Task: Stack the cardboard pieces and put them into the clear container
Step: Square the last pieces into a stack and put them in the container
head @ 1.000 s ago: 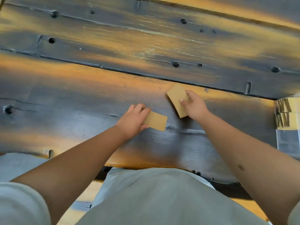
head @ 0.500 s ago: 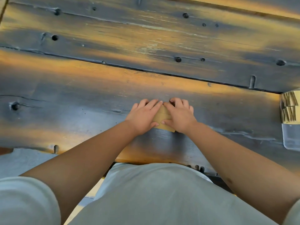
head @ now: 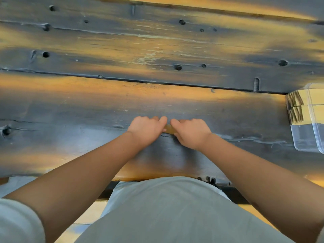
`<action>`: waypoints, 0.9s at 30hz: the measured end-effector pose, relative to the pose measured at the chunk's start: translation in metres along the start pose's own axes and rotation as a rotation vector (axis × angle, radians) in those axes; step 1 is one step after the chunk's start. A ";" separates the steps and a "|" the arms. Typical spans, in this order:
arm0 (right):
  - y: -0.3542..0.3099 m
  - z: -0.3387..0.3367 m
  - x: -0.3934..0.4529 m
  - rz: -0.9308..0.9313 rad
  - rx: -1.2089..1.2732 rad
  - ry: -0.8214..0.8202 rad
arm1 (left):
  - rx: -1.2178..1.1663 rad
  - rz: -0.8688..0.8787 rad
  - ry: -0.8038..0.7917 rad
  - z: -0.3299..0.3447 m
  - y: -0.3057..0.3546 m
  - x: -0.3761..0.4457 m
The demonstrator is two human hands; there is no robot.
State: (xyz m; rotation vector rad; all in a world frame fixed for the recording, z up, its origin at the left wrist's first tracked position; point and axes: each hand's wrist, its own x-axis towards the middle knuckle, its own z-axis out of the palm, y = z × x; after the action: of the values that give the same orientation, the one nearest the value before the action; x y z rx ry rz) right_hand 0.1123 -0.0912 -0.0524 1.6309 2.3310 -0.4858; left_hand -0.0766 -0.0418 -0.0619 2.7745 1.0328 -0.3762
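Both hands meet over the cardboard pieces on the dark wooden bench. The left hand and right hand each curl their fingers around the small stack, grip pinching it from either side; only a thin strip of cardboard shows between them. Well to the right of the hands, at the bench's edge, stands the clear container, its far part filled with cardboard.
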 end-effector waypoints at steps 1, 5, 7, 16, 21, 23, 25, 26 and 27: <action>0.003 -0.005 0.003 0.042 0.006 0.023 | -0.012 -0.014 0.024 -0.004 -0.003 0.004; 0.005 -0.010 0.013 0.170 0.023 -0.018 | -0.125 -0.029 -0.030 -0.011 -0.007 0.023; 0.000 -0.006 0.016 0.207 0.077 -0.054 | -0.185 -0.018 -0.128 -0.011 -0.005 0.029; 0.011 0.002 0.007 0.347 0.661 0.095 | -0.370 -0.080 -0.173 -0.018 -0.006 0.027; 0.004 0.000 -0.001 0.409 0.739 0.205 | -0.426 -0.103 -0.222 -0.019 0.005 0.021; 0.010 0.002 -0.009 0.496 0.629 0.307 | -0.422 -0.138 -0.185 -0.022 0.010 0.023; 0.008 0.004 -0.013 0.544 0.749 0.244 | -0.369 -0.155 -0.148 -0.025 0.016 0.027; 0.007 0.005 -0.015 0.561 0.915 0.172 | -0.335 -0.165 -0.146 -0.027 0.021 0.030; 0.007 0.008 -0.017 0.577 1.031 0.107 | -0.302 -0.179 -0.154 -0.028 0.026 0.033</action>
State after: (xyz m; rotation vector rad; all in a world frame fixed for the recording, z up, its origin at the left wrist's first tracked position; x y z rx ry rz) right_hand 0.1252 -0.1067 -0.0536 2.6443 1.5354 -1.6329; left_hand -0.0306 -0.0345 -0.0430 2.3576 1.1933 -0.4110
